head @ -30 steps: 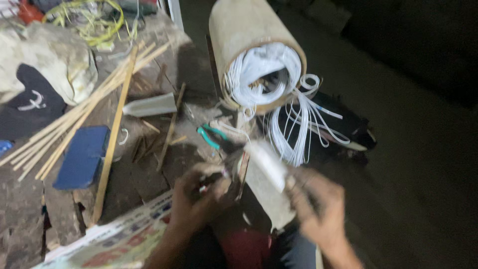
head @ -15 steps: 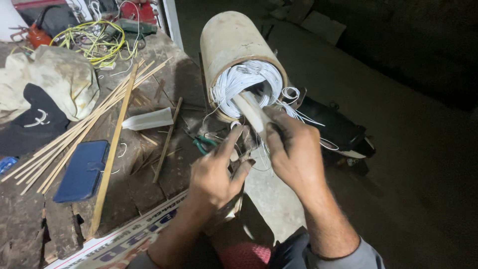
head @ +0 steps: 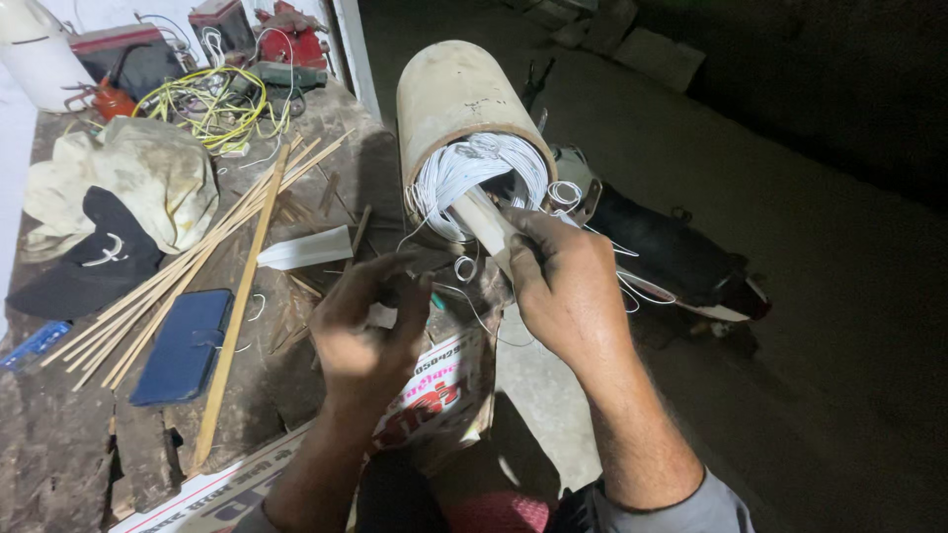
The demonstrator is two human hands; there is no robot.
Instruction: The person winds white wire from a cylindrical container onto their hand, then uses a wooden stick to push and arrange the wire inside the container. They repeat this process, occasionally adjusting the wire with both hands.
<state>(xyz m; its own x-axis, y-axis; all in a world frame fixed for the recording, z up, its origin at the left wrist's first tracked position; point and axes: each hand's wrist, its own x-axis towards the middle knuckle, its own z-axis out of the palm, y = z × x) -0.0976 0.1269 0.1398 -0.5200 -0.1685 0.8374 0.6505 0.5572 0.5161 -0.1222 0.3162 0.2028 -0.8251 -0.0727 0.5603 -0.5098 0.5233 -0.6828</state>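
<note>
Right grip [head: 563, 281] clasping stick [head: 484, 225], left hand [head: 370, 326] curled

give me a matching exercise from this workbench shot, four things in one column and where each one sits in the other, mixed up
Things
1. white wire coil
2. blue phone case
3. black cap
4. yellow wire tangle

Places
A. at the bench's far end, beside the red tools
B. flat on the bench, just left of the long wooden stick
C. stuffed inside the open end of the tan pipe
D. at the bench's left edge, against the dirty white cloth

Pairs: 1-C, 2-B, 3-D, 4-A
</note>
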